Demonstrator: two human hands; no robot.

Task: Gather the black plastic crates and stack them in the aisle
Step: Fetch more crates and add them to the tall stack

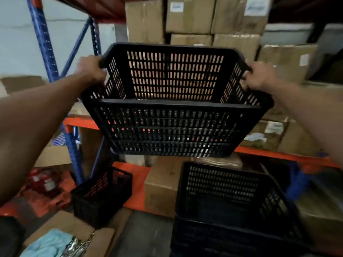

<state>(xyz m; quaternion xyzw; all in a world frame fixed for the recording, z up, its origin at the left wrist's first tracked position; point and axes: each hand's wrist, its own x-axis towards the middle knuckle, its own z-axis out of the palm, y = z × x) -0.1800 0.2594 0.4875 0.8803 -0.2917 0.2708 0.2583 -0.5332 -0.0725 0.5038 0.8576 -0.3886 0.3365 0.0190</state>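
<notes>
A person holds a black plastic crate (176, 101) in the air with both arms stretched forward. The left hand (91, 68) has its grip closed around the rim at the left end of the crate, and the right hand (259, 76) has its grip closed around the rim at the right end. The crate is tilted, so that its open top faces the camera and the slotted bottom stands behind like a wall. It touches nothing except the two hands.

Below it, at the right side of the aisle floor (141, 236), stands a stack of black crates (233, 206); the top one is open and looks empty, and the held crate hangs above and a little behind this stack, well apart from it. How many crates are in the stack I cannot tell, because the lower part is dark. A smaller black crate (102, 195) stands to the left, near the orange lower beam (138, 182) of the shelving rack, and seems to lean on the edge of an open cardboard box (61, 236) with light blue material inside.

Behind the held crate the rack has blue uprights (43, 39) and an orange shelf beam (278, 154). Brown cardboard boxes (191, 17) are piled on the shelf, some with white labels. One more brown box (161, 188) stands low between the two groups of crates.
</notes>
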